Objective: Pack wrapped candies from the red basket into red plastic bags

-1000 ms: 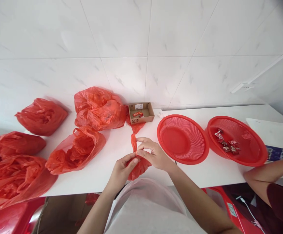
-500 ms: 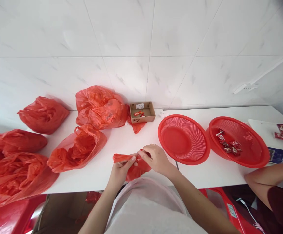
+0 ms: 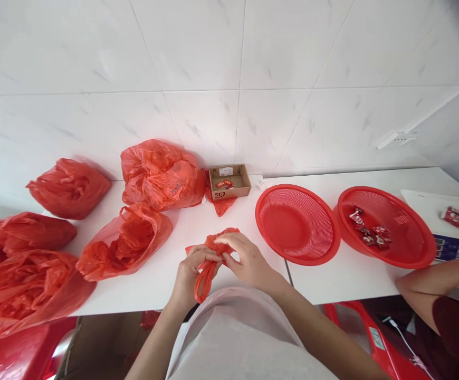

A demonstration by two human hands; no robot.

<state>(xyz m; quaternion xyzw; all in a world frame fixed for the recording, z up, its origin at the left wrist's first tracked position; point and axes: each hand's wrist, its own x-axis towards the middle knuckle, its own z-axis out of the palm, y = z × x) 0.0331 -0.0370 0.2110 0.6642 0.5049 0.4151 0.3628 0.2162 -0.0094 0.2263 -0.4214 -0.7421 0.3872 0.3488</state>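
Both my hands work a small red plastic bag [image 3: 204, 274] at the near edge of the white table [image 3: 198, 232]. My left hand [image 3: 192, 274] is closed on the bag's handles, one loop hanging down from its fingers. My right hand [image 3: 245, 261] pinches the bag's upper part with fingertips pressed together. What the bag holds is hidden.
Several stuffed red plastic bags [image 3: 124, 245] lie at the left. A small cardboard box [image 3: 229, 182] stands by the tiled wall. An empty red basket [image 3: 296, 222] and a red basket with wrapped candies [image 3: 385, 227] sit at the right. Another person's arm [image 3: 435, 282] rests by a scale [image 3: 445, 221].
The bag's handles, spread sideways half a second ago, are now gathered up between my hands; one loop hangs down. Candies on the scale at the right shifted.
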